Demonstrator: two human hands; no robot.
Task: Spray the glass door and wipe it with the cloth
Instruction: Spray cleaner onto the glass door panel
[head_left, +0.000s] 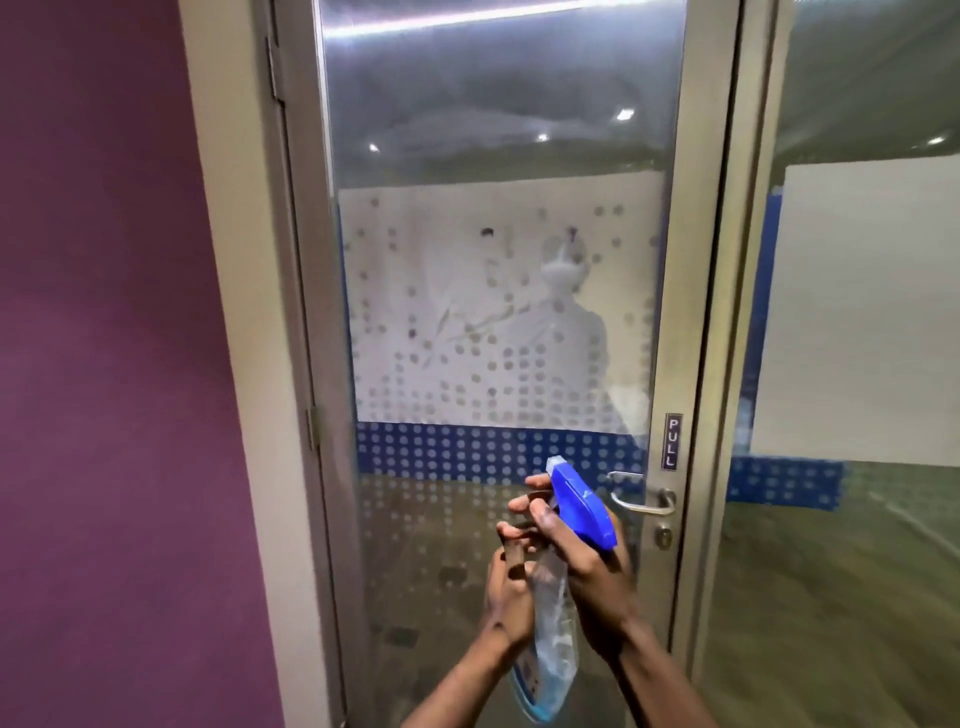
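Observation:
The glass door (498, 291) fills the middle of the view, with a frosted dotted band and a blue dotted strip across it. In front of its lower half I hold a clear spray bottle (553, 634) with a blue trigger head (582, 506). My right hand (592, 566) grips the neck under the trigger head, fingers at the trigger. My left hand (511, 582) is closed on the bottle's left side, just below the neck. The nozzle points up and left at the glass. No cloth is visible.
A metal lever handle (644, 501) and a keyhole sit on the door's right stile, under a PULL plate (673, 441). A purple wall (114, 364) is at the left. A fixed glass panel (857, 338) stands at the right.

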